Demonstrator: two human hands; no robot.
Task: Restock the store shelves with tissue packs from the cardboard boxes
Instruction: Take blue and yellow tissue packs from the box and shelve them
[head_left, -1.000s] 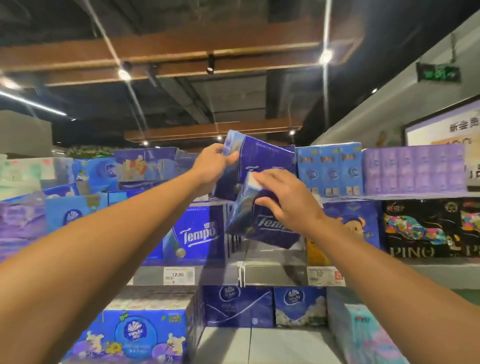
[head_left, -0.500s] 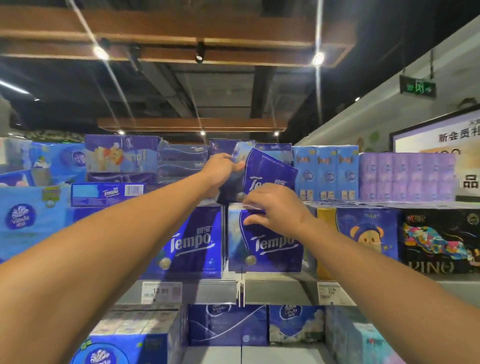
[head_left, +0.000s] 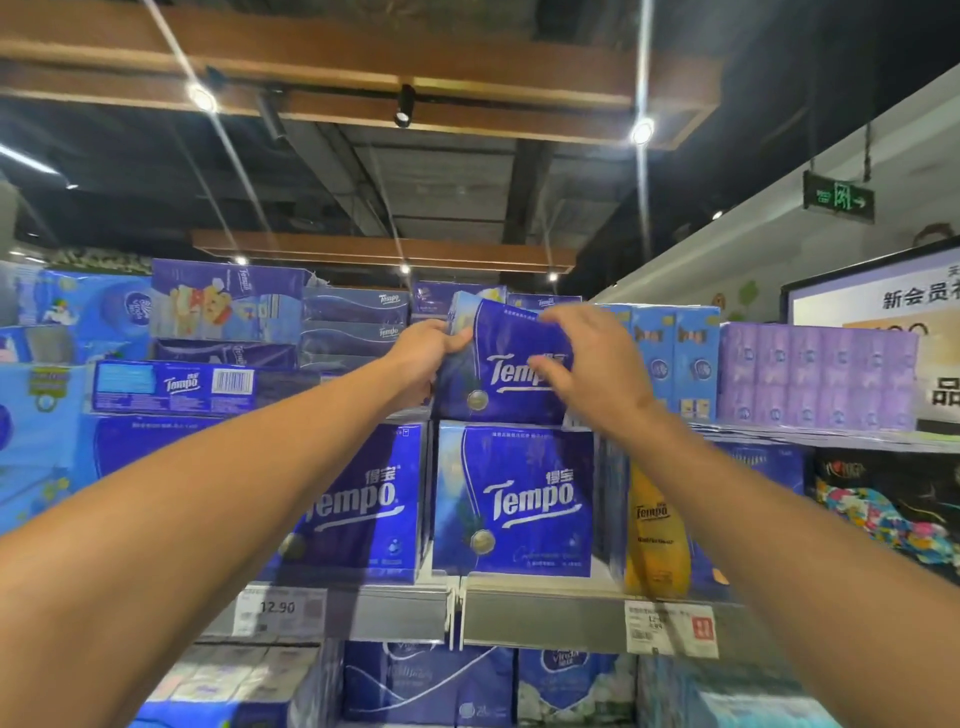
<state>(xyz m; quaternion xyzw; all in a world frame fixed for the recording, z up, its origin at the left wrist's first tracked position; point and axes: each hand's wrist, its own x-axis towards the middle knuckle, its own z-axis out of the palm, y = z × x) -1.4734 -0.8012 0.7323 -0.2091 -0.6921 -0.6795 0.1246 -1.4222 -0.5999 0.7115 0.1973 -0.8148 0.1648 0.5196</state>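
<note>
The upper Tempo tissue pack (head_left: 506, 374) is deep blue with white lettering and a gold round seal; the Tempo pack below it (head_left: 514, 499) matches. A yellow Tempo pack (head_left: 655, 525) stands beside, pale lilac packs (head_left: 815, 374) above right, a black multicoloured-print pack (head_left: 883, 504) below them.

Dim store lit by small ceiling spotlights (head_left: 642, 132) that flare into streaks, with wide-angle bending and soft blur toward edges.
</note>
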